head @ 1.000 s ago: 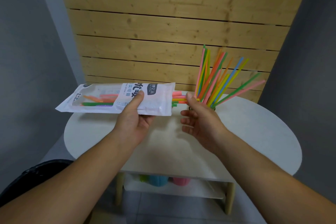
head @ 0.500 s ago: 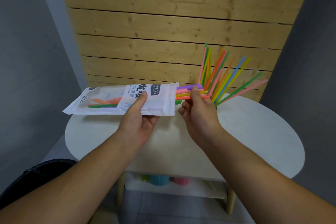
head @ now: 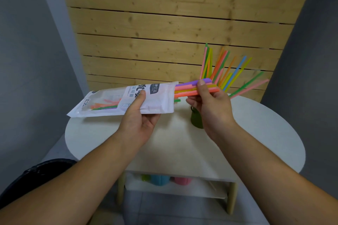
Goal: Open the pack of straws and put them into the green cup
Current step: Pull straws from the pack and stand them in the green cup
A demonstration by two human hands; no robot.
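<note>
Left hand (head: 140,124) grips one pack (head: 126,99); right hand (head: 210,107) pinches about five straws (head: 186,88) protruding from it.

a round white table (head: 256,133) bears a green cup (head: 196,120) of coloured straws (head: 228,75); on its lower shelf (head: 201,189) sit green, blue and pink cups (head: 161,180)

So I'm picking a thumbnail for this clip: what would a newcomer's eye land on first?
Probably the fan of bright straws standing in the green cup at the back right of the white table, vivid against the wooden wall. Next, at centre, the right hand pinching a bunch of straws that sticks out of the white pack, held level by the left hand.
</note>
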